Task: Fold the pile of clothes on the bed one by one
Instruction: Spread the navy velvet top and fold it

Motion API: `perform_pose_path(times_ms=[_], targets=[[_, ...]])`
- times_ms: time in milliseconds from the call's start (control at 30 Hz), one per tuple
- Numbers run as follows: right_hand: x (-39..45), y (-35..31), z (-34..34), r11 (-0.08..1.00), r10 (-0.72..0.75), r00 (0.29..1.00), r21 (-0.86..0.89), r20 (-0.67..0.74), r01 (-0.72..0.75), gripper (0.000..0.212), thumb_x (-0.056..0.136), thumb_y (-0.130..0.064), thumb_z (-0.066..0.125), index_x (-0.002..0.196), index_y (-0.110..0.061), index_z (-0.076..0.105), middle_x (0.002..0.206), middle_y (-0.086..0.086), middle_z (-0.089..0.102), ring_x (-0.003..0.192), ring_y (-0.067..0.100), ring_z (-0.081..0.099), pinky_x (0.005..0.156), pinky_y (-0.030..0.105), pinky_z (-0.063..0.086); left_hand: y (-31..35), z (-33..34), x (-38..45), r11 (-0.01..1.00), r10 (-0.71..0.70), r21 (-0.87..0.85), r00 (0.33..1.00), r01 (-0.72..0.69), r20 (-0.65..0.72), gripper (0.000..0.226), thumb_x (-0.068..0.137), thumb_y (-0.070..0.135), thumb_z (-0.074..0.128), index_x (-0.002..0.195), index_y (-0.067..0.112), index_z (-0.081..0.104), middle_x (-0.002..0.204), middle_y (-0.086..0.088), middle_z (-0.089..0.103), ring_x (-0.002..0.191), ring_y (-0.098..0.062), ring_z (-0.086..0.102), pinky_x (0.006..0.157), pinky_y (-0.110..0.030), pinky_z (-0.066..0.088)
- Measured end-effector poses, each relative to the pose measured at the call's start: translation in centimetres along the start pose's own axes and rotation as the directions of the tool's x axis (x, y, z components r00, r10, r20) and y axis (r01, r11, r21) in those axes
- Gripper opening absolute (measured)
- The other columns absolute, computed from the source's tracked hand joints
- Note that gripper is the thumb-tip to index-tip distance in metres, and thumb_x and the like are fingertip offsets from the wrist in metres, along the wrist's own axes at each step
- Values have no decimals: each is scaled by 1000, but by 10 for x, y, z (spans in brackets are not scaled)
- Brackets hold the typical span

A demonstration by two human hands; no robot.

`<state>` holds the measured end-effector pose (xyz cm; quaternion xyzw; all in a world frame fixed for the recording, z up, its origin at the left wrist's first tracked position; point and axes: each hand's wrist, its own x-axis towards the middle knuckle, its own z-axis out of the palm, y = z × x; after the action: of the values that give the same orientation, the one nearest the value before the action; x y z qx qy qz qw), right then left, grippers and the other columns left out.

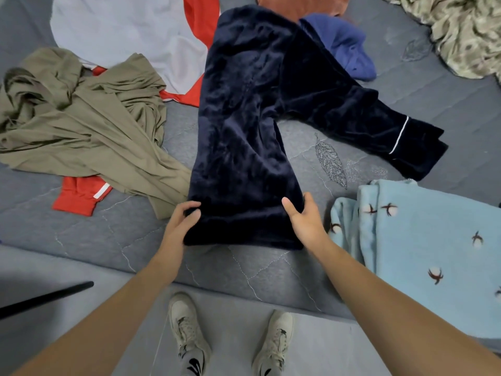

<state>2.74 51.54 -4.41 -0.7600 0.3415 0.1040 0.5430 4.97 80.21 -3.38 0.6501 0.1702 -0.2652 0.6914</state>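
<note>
Dark navy velvet trousers (244, 126) lie spread on the grey quilted bed (244, 267). One leg runs toward me; the other angles off to the right, ending in a cuff with white piping. My left hand (181, 222) grips the left corner of the near end. My right hand (303, 218) grips the right corner, thumb on top. The near end is slightly lifted off the bed. Unfolded clothes lie around: an olive garment (89, 126), a white and red shirt (122, 31), a blue garment (349, 44).
A light blue fleece garment with a cotton-flower print (433, 245) lies at the right edge of the bed. A rust-coloured cloth (303, 4) and a camouflage cloth (469, 31) sit at the back. My shoes (187, 332) stand on the floor below the bed's edge.
</note>
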Motion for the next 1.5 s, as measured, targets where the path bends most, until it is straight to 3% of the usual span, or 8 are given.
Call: perform_pose_path(times_ms=[133, 267, 467, 667, 867, 1000, 1200, 1500], targets=[[-23, 3, 3, 999, -48, 996, -9, -72, 48, 22, 103, -34, 62, 106, -13, 55, 101, -6, 68, 89, -5, 63, 77, 14, 45, 11, 18, 7, 967, 141, 242, 958, -79, -251, 14, 97, 9, 68, 100, 17, 57, 100, 3, 65, 81, 3, 60, 80, -24, 52], [-31, 18, 2, 942, 79, 997, -325, -25, -82, 28, 106, -41, 53, 109, -14, 48, 99, 2, 64, 99, 29, 63, 77, 34, 40, 4, 23, -1, 813, 216, 581, 941, -27, -259, 16, 98, 8, 61, 97, 21, 52, 80, -7, 63, 62, -2, 56, 53, -18, 43], [-20, -7, 22, 649, -324, 938, -750, -121, 127, 60, 85, -19, 69, 139, -11, 43, 136, 16, 46, 119, 36, 48, 96, 46, 42, -1, 20, 8, 240, 425, 968, 905, -74, -36, 48, 88, 25, 70, 133, 23, 52, 133, -11, 43, 121, -34, 44, 92, -47, 47], [13, -40, 49, 406, -540, 822, -801, 179, 441, 65, 103, -29, 43, 164, -15, 22, 173, 7, 14, 160, 24, 11, 129, 45, 16, 18, 51, 61, 29, 439, 878, 795, -479, 419, 61, 107, 44, 44, 163, 31, 26, 172, -3, 17, 160, -23, 9, 128, -46, 16], [65, -6, 53, 368, -461, 870, -856, 172, 364, 69, 108, -49, 27, 166, -17, 10, 175, 2, -1, 160, 18, -8, 130, 50, 10, -16, 31, 108, -123, 338, 905, 840, -408, 425, 66, 107, 56, 20, 167, 29, 10, 174, -6, 1, 161, -24, -3, 129, -50, 14], [70, -25, 47, 434, -477, 866, -816, 151, 381, 68, 107, -45, 30, 166, -18, 10, 175, 3, -1, 160, 19, -8, 129, 49, 10, 9, 59, 106, -76, 385, 910, 830, -407, 403, 65, 108, 51, 24, 167, 25, 13, 174, -9, 5, 161, -26, 0, 129, -51, 13], [150, -83, -38, 534, -502, 865, -779, 21, 329, 67, 107, -38, 35, 166, -18, 12, 174, 3, 4, 161, 20, -2, 130, 49, 9, 88, 177, 168, -121, 452, 819, 703, -561, 549, 62, 109, 47, 27, 165, 20, 23, 172, -7, 18, 160, -25, 11, 129, -46, 19], [244, -27, -245, 615, -331, 932, -782, -144, 98, 64, 109, -44, 33, 166, -20, 16, 174, 4, 10, 161, 25, 2, 129, 50, 7, 89, 383, 242, -185, 311, 740, 676, -647, 668, 66, 107, 49, 38, 166, 27, 17, 174, -6, 8, 161, -26, 2, 130, -46, 9]])
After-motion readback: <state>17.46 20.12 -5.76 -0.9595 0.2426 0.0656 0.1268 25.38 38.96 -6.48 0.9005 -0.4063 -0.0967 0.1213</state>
